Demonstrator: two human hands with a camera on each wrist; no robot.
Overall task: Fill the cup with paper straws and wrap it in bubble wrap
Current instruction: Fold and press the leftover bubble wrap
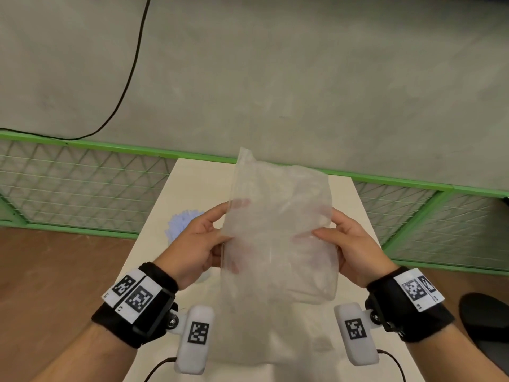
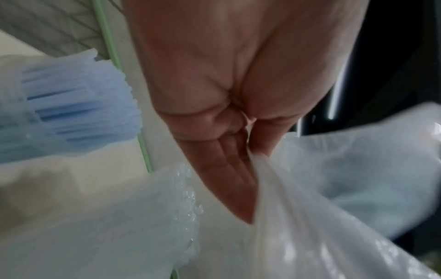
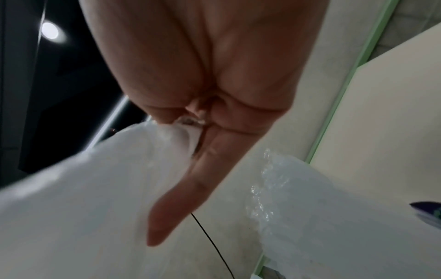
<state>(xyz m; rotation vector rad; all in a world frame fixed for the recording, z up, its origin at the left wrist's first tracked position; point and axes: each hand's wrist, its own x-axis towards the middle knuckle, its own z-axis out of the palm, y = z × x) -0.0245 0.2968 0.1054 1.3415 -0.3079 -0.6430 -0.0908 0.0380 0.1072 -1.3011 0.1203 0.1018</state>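
Note:
A translucent sheet of bubble wrap (image 1: 278, 230) is held up above the white table (image 1: 192, 183). My left hand (image 1: 203, 238) grips its left edge, thumb in front and fingers behind. On the right edge my right hand (image 1: 338, 238) pinches the sheet in the same way. Pale blue paper straws (image 1: 180, 224) stand in a cup behind my left hand; the cup itself is mostly hidden. In the left wrist view the straws (image 2: 78, 109) show at the left and the bubble wrap (image 2: 334, 217) hangs from the hand (image 2: 226, 151). The right wrist view shows the wrap (image 3: 83, 198) pinched by the hand (image 3: 195, 132).
A green-framed wire mesh fence (image 1: 82, 183) runs behind and beside the table. A black cable (image 1: 132, 73) crosses the grey floor. More bubble wrap (image 3: 310, 207) lies on the table in the right wrist view. A dark object (image 1: 484, 321) sits at the right.

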